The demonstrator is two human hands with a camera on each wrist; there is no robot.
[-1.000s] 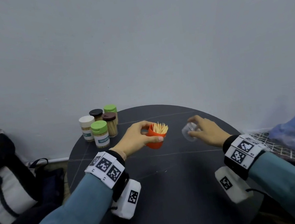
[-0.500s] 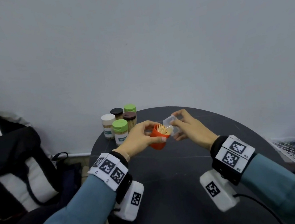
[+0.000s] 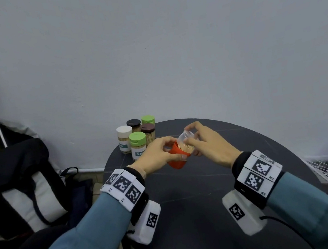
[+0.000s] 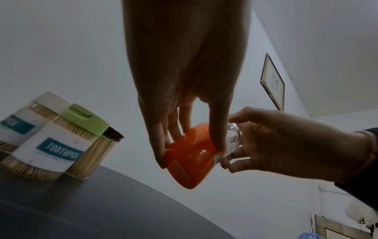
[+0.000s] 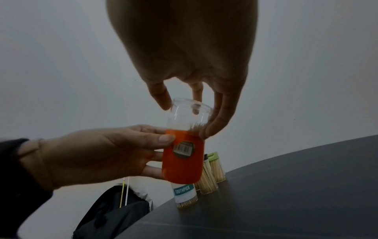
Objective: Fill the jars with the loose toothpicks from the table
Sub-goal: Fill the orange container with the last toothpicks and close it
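The left hand [image 3: 157, 157] holds an orange jar [image 3: 177, 157] above the dark round bench [image 3: 200, 193]; its grip is closed around the jar, with the thumb on the near side and the other fingers behind. The jar is tilted a little and does not touch the bench. Toothpicks [image 3: 186, 147] stand inside it, and their tips show above the orange rim. The right hand [image 3: 208, 145] holds a clear plastic cap [image 3: 186, 137] with its fingertips; this grip pinches the cap around its wall. The cap sits over the toothpick tips with its open end at the mouth of the jar; in the right wrist view its lower edge [image 5: 189, 125] meets the orange rim, but I cannot tell if it is fully pressed on. A round barcode sticker [image 5: 184, 148] is on the side of the orange jar. At the far left edge of the bench stand five closed jars of toothpicks close together: one with a white lid [image 3: 124, 130], two with green lids [image 3: 137, 137], and two with dark lids [image 3: 147, 127]. A black bag [image 3: 13, 166] lies left of the bench, by the wall.
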